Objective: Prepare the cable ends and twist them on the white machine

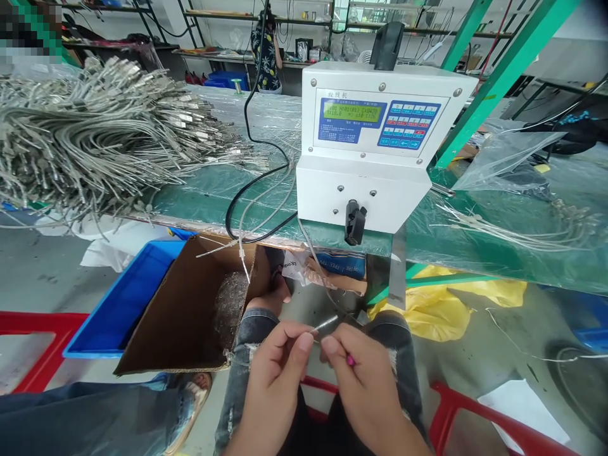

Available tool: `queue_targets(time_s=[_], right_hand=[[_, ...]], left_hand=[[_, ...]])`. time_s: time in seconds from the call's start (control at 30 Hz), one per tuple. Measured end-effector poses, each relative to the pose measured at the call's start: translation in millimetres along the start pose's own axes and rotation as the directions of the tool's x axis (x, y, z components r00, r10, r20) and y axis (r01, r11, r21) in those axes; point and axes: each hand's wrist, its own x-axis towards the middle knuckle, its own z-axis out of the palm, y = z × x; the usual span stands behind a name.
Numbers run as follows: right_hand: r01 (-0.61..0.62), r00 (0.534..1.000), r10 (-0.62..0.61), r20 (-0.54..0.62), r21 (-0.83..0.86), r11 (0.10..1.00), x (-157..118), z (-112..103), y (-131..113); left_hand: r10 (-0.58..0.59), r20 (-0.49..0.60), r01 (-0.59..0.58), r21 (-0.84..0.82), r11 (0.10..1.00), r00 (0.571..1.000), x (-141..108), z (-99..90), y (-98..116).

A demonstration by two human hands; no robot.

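Above my lap, my left hand (281, 362) pinches a thin cable between thumb and forefinger. A silvery, bare-looking cable end (327, 323) sticks out past its fingertips, toward the right. Close beside it, my right hand (363, 370) is closed, thumb against the curled forefinger. A small pink tip (350, 360) shows in that fist; the rest of the pink thing is hidden, so its kind cannot be told. In front of both hands stands a white machine (365, 161) with a lit display, a keypad and a black chuck (354, 223) on its front.
A large heap of grey cables (90, 133) covers the bench's left; a smaller cable bundle (532, 225) lies right. Below the edge are a cardboard box (171, 316), a blue tray (107, 326) and a yellow bag (437, 307). Another person's leg (95, 415) is at lower left.
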Motion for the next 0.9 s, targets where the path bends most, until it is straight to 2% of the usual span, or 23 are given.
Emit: queue_targets(time_s=[0.07,0.17,0.27,0.37,0.5,0.67,0.9], right_hand=[[-0.003,1.0,0.003,0.011,0.022,1.0,-2,-2,3],[0.06,0.998,-0.06,0.002,0.071,0.996,-5,-5,11],[0.139,0.987,-0.139,-0.083,-0.004,0.99,-7,-7,19],[0.216,0.968,-0.226,-0.113,-0.1,0.971,-5,-5,19],[0.321,0.933,-0.333,-0.139,-0.096,0.942,2,-1,10],[0.22,0.966,-0.216,-0.139,0.018,0.975,3,1,8],[0.085,0.989,-0.088,-0.115,-0.031,0.996,1,5,7]], left_hand=[[-0.012,0.002,0.012,0.006,1.0,1.0,0,-0.5,0],[-0.03,-0.037,0.029,-0.011,1.0,0.999,2,-4.0,-2],[-0.038,-0.063,0.035,-0.058,0.998,0.997,5,-9.0,-4],[-0.055,-0.056,0.049,-0.09,0.995,0.997,6,-11.6,-7],[-0.05,-0.051,0.045,-0.097,0.994,0.997,6,-11.5,-7],[-0.015,-0.063,0.011,-0.072,0.997,0.998,4,-10.9,-5],[0.026,-0.087,-0.032,-0.075,0.997,0.996,-1,-4.5,-6]])
